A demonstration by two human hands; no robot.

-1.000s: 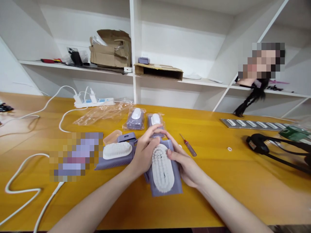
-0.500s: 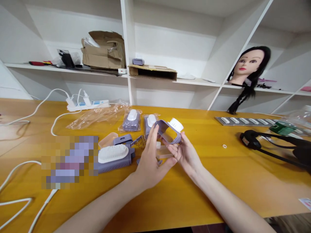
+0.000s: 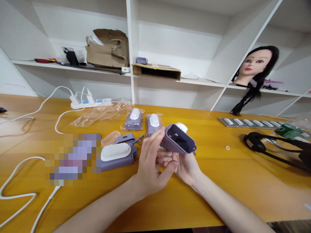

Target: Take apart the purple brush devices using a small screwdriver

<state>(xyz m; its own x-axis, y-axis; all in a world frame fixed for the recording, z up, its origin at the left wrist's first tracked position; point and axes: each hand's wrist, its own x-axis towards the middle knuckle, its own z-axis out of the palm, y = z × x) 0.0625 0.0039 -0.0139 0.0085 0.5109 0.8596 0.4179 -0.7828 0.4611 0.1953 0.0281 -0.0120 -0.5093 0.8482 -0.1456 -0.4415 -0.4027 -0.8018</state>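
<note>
Both my hands hold a purple plastic brush shell (image 3: 178,139) above the yellow table (image 3: 218,181). Its hollow underside faces me and white bristles show behind its top edge. My left hand (image 3: 150,161) grips its left end with fingers raised. My right hand (image 3: 186,165) cradles it from below. A second purple brush with white bristles (image 3: 116,155) lies on the table just left of my hands. Two bagged purple brushes (image 3: 143,121) lie behind them.
A power strip (image 3: 91,103) with white cables sits at the back left beside clear plastic bags (image 3: 97,114). A black strap device (image 3: 267,145) and a grey strip (image 3: 250,123) lie at the right. White shelves hold cardboard boxes and a mannequin head (image 3: 256,68).
The brush lay bristles-up under my hands a second ago. I lifted it and turned it over, so its hollow underside now faces me.
</note>
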